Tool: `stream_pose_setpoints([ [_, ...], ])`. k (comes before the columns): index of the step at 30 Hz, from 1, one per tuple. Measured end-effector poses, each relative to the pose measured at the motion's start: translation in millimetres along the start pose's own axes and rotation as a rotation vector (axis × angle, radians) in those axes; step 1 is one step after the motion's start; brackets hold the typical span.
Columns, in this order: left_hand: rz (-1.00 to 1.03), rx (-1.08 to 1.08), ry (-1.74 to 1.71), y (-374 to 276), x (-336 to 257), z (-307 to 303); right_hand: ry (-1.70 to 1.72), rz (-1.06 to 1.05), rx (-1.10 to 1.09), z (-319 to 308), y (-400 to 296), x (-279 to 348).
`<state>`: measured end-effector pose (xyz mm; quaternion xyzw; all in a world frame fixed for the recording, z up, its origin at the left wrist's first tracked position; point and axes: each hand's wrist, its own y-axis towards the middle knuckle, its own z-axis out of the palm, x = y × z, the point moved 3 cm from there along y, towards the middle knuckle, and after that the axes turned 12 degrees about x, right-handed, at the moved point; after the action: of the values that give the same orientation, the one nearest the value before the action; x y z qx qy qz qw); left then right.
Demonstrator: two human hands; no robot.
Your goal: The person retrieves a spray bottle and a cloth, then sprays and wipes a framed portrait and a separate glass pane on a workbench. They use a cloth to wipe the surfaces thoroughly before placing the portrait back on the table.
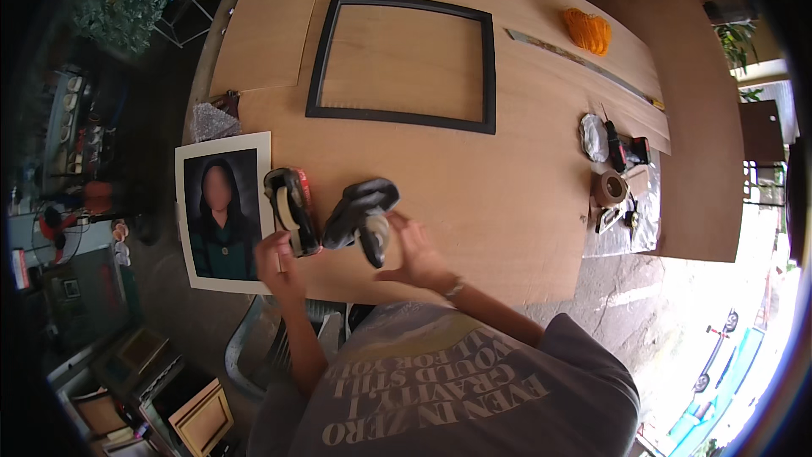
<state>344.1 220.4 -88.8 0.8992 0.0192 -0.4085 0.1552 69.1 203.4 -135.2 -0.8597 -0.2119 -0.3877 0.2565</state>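
My left hand point(279, 263) is at the lower end of a black tape dispenser point(293, 211) with a roll of pale tape; whether it grips it I cannot tell. Just right of that, a second black tape dispenser point(361, 209) stands tilted, its tape roll towards me. My right hand point(419, 254) is beside this roll with fingers spread; contact is unclear. A portrait print with a white border point(263, 158) lies left of the dispensers. Farther back, an empty black picture frame point(488, 76) rests on the plywood sheet point(533, 203).
At the right are a metal ruler point(571, 58), an orange bundle of string point(588, 32), a power drill point(614, 146) and a brown tape roll point(609, 188). Bubble wrap point(216, 122) and a thin board point(273, 25) lie at the left. A chair point(244, 349) stands by the near edge.
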Motion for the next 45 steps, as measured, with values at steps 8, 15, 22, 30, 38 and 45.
stream_pose_setpoints([
  [8,-0.296,0.104,-0.148,-20.2,-24.1,105.5,0.076,-0.471,-0.152,7.3,38.5,-28.1],
  [15,-0.510,-0.092,-0.553,57.9,7.4,167.3,0.516,-0.306,-0.353,-41.9,6.9,-99.8],
  [22,-0.419,0.086,-0.305,137.8,36.8,210.2,0.510,-0.047,-0.968,-250.6,-37.4,-243.4],
  [30,-0.430,0.198,0.082,243.8,86.6,192.0,-0.156,0.157,-1.211,-395.5,-6.4,-347.9],
  [38,-0.427,0.250,0.163,336.3,165.1,225.8,-0.565,0.382,-1.257,-359.0,-16.1,-348.8],
  [45,-0.367,0.255,0.054,364.2,207.4,257.1,0.144,0.437,-0.729,-246.8,115.4,-319.7],
])
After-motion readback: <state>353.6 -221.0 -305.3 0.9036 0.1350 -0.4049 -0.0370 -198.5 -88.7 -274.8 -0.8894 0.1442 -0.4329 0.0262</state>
